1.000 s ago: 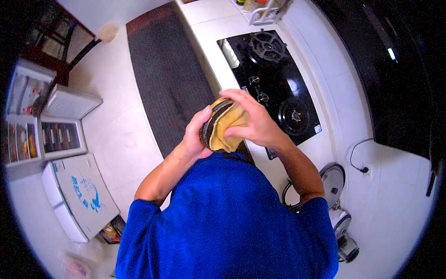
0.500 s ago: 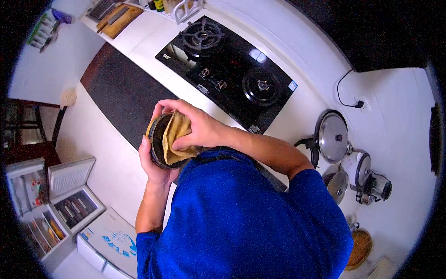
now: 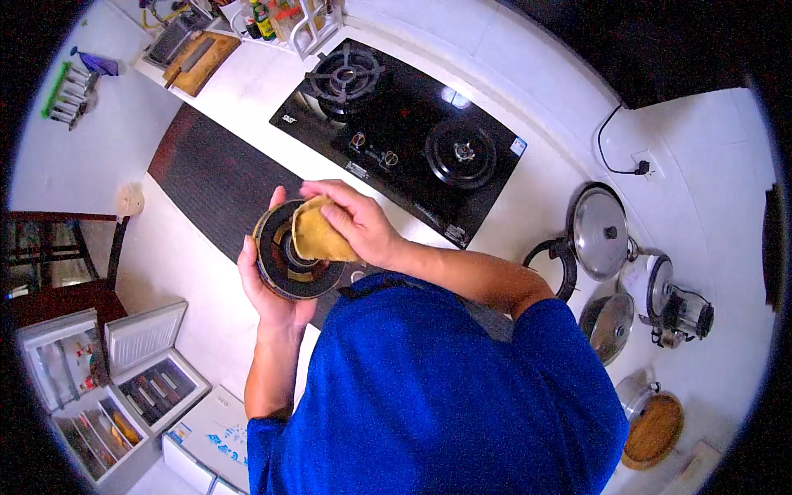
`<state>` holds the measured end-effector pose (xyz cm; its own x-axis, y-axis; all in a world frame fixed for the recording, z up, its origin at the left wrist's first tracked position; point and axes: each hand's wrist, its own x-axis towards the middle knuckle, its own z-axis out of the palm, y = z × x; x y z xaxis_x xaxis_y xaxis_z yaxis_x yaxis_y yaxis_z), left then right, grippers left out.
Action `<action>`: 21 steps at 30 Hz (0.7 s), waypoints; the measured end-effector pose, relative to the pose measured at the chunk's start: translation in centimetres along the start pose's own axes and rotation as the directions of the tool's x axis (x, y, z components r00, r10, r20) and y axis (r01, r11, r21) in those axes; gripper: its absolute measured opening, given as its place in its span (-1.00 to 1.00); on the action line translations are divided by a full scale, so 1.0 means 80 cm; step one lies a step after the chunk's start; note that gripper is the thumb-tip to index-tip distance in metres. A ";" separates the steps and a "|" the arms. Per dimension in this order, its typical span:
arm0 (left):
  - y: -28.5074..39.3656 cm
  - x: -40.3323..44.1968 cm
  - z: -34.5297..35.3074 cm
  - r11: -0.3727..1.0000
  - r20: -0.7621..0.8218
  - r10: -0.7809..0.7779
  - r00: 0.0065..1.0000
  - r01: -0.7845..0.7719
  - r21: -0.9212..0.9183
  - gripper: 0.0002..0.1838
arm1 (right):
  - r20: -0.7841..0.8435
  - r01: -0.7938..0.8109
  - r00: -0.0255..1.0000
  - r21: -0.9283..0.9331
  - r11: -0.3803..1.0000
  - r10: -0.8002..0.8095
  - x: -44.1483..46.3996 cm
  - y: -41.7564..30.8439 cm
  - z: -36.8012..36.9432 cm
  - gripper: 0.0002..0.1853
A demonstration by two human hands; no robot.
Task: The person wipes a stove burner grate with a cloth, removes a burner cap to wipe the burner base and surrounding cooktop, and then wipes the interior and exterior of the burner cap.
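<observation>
My left hand (image 3: pixel 271 299) is wrapped around the lower left edge of a round black burner ring (image 3: pixel 307 285), with a dark hollow and a paler inner rim. The ring is tilted toward me, in front of my chest. A yellow cloth (image 3: pixel 320 234) is gripped in my right hand (image 3: pixel 368 228) and lies over the ring's upper right side, hiding part of it. Beyond my hands is the black gas stove (image 3: pixel 404 136). Its left burner (image 3: pixel 345 76) carries a grate, while the right burner (image 3: pixel 462 153) has none on it.
A dark ribbed mat (image 3: pixel 223 169) lies along the floor before the counter. On the right stand lidded pans (image 3: pixel 600 231), a black pronged ring (image 3: pixel 566 268) and a white cooker (image 3: pixel 648 285). A cutting board with a knife (image 3: pixel 206 62) is at upper left; an open fridge (image 3: pixel 157 379) at lower left.
The cloth has come up out of the ring's hollow toward its upper right edge, uncovering more of the inside. The ring now faces the camera more. The camera view has shifted slightly.
</observation>
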<state>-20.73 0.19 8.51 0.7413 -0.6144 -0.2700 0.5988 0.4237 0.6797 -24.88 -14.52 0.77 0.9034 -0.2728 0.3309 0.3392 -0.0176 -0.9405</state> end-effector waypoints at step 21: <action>0.006 0.012 -0.059 0.955 0.184 -0.099 0.978 0.146 -0.259 -0.17 | 0.248 -0.705 0.515 0.667 0.241 0.820 -0.010 0.130 -0.095 -0.50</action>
<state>-18.30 2.92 5.36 0.6096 -0.7655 -0.2059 0.7583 0.4874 0.4329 -24.09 -21.79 -9.84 0.8088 0.0830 -0.5822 -0.3797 0.8297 -0.4092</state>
